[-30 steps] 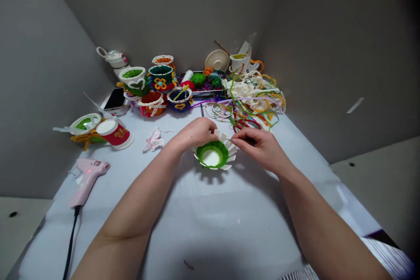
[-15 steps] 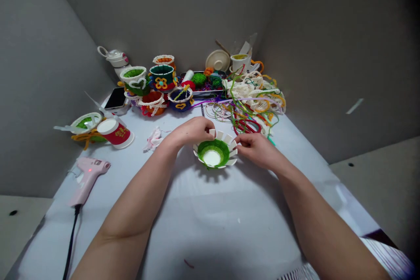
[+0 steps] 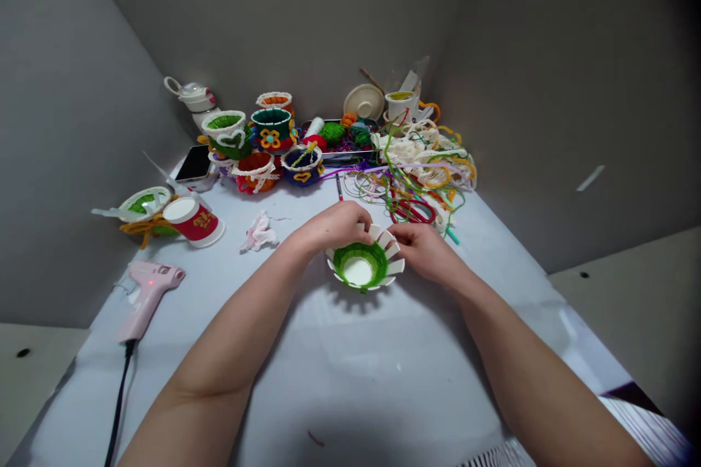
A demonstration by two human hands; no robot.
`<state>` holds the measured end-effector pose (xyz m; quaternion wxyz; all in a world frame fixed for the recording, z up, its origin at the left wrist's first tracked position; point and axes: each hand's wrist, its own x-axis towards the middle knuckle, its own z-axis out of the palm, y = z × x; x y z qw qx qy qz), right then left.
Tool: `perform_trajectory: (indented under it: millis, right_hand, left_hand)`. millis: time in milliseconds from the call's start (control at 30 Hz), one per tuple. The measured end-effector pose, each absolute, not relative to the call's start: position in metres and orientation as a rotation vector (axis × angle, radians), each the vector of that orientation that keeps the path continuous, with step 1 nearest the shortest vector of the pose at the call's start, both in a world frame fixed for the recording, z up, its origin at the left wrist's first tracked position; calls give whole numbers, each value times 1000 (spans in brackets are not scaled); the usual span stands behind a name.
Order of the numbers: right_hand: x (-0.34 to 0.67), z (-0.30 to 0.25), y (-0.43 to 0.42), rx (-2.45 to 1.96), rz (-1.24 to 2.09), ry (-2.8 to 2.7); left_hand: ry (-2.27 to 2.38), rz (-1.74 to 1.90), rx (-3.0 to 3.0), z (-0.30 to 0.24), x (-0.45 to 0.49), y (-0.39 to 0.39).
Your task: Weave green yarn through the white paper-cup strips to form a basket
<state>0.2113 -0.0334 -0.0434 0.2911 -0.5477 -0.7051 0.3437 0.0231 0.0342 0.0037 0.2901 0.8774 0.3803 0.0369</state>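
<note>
A paper cup cut into flared white strips (image 3: 395, 267) faces me mid-table, its inside woven with green yarn (image 3: 377, 257) around a round white base. My left hand (image 3: 346, 223) is closed on the cup's far left rim, fingertips reaching over the strips. At the far right side, my right hand (image 3: 420, 246) pinches the rim, its fingertips partly hidden behind the strips. Whether a yarn end runs between the fingers is too small to tell.
A pink glue gun (image 3: 149, 295) with a lit red light lies at left, near a red-and-white paper cup (image 3: 195, 222). Several yarn-decorated cups (image 3: 272, 133) are stacked behind. Tangled yarn and lace (image 3: 424, 149) and red-handled scissors (image 3: 412, 211) lie back right.
The woven cup has shifted slightly right and towards me. My left hand has moved right along its rim, while my right hand has stayed close to its place.
</note>
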Motion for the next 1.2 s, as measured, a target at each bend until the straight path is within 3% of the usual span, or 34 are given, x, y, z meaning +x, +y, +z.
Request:
perform_trajectory:
  millis: [433,800,1033,1200]
  right_hand:
    - [221,-13,-41,-1421,794,-1706]
    - [221,-7,-47,-1176,468,-2066]
    - [225,-23,-40,-1480,725,-1987]
    - [210,-36,-40,-1446,864,-2037]
  left_hand:
    - [1188,163,2393,7,17,38]
    - [1181,169,2399,5,16,40]
    - [1200,128,2351,9,12,41]
    - [1031,-11,2386,18,6,39]
